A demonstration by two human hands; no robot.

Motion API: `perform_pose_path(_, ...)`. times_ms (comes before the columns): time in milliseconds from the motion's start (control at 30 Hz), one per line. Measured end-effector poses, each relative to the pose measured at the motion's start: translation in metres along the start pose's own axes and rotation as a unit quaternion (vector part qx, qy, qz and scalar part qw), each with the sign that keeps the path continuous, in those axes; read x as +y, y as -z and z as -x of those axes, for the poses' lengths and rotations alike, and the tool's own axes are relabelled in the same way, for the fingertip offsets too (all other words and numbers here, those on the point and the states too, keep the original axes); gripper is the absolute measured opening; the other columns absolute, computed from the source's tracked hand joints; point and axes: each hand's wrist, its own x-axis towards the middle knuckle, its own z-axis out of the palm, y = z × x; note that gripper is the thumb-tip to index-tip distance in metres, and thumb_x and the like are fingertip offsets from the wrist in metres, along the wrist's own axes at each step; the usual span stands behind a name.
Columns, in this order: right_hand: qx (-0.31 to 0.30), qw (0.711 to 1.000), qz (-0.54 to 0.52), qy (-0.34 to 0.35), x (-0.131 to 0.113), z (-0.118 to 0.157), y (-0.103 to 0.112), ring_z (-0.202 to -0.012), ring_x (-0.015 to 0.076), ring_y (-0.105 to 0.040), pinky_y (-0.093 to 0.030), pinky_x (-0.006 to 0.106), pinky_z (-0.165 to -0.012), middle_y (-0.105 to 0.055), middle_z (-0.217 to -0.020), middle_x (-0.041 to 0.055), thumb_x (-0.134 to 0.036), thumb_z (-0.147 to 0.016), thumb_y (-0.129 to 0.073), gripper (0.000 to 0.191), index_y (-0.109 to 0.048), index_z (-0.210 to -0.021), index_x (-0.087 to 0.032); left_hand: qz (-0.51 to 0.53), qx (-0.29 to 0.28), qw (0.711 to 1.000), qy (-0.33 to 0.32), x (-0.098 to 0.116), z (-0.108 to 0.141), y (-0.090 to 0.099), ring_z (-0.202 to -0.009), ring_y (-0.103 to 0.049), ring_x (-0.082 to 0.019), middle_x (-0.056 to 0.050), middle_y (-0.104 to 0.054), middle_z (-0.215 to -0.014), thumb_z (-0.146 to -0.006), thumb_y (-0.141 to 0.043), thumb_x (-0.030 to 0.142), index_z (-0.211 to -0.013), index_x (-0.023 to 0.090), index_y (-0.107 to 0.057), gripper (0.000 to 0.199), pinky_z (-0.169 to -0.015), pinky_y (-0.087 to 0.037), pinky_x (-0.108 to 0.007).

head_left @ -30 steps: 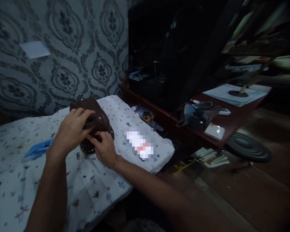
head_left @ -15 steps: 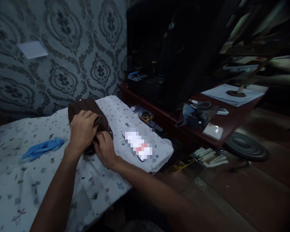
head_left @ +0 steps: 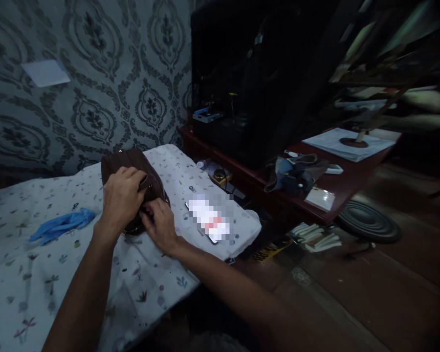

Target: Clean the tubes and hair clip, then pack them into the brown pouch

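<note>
A dark brown bag (head_left: 126, 159) with metal fittings lies on the white patterned cloth (head_left: 91, 278). My left hand (head_left: 122, 198) grips the bag's upper side, its fingers curled over the edge near an opening. At the near right side of the bag is my right hand (head_left: 161, 225), its fingers bent and pressed together against the bag. What those fingertips pinch is hidden. To the left of the bag lies a crumpled blue cloth (head_left: 62, 225). A phone (head_left: 209, 220) with a lit, blurred-out screen rests to the right of my hands.
Beyond the bed's right edge is a dark red table (head_left: 337, 195) bearing a large black screen (head_left: 256, 88), papers (head_left: 348, 144), a bundled grey-blue item (head_left: 291, 173) and a small white box (head_left: 319, 199). A round black base (head_left: 370, 222) stands on the tiled floor.
My right hand's fingers have shifted slightly at the bag's side. My left hand keeps its hold. The whole view has moved a little.
</note>
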Motion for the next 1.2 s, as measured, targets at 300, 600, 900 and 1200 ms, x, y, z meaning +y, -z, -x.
perform_pose_path(300,-0.009,1.000,-0.006,0.000,0.000,-0.001,0.002,-0.088,0.0195,-0.058,-0.047,0.032,-0.078,-0.061,-0.091,0.0044,-0.020,-0.096,-0.052,0.008,-0.059,-0.099,-0.020,0.012,0.000,1.000,0.006,-0.001,0.000,-0.001,-0.099,-0.061,-0.030,-0.010,-0.069,-0.095,-0.097,-0.051,0.028,-0.090,0.020,-0.070,0.022,-0.078,-0.044,-0.040)
perform_pose_path(600,-0.004,1.000,-0.012,-0.006,0.000,0.000,0.001,-0.086,0.0192,-0.058,-0.047,0.032,-0.076,-0.060,-0.090,0.0040,-0.021,-0.096,-0.052,0.008,-0.060,-0.098,-0.020,0.014,-0.004,1.000,0.003,-0.001,0.000,0.000,-0.098,-0.061,-0.030,-0.011,-0.069,-0.095,-0.097,-0.050,0.027,-0.092,0.019,-0.070,0.022,-0.077,-0.045,-0.041)
perform_pose_path(900,0.002,1.000,-0.012,-0.004,0.000,0.000,0.001,-0.086,0.0191,-0.058,-0.047,0.032,-0.077,-0.060,-0.089,0.0038,-0.022,-0.097,-0.051,0.009,-0.060,-0.099,-0.020,0.008,0.008,1.000,0.016,0.000,0.001,-0.002,-0.097,-0.060,-0.030,-0.010,-0.068,-0.094,-0.097,-0.050,0.028,-0.087,0.020,-0.066,0.020,-0.075,-0.045,-0.040)
perform_pose_path(1200,-0.011,1.000,-0.010,-0.008,-0.001,-0.001,0.002,-0.087,0.0194,-0.058,-0.046,0.032,-0.077,-0.060,-0.090,0.0041,-0.022,-0.097,-0.052,0.010,-0.060,-0.100,-0.019,0.071,0.060,0.995,0.026,-0.008,-0.001,-0.015,-0.096,-0.057,-0.028,-0.008,-0.066,-0.089,-0.094,-0.054,0.032,-0.076,0.022,-0.058,0.021,-0.082,-0.046,-0.040)
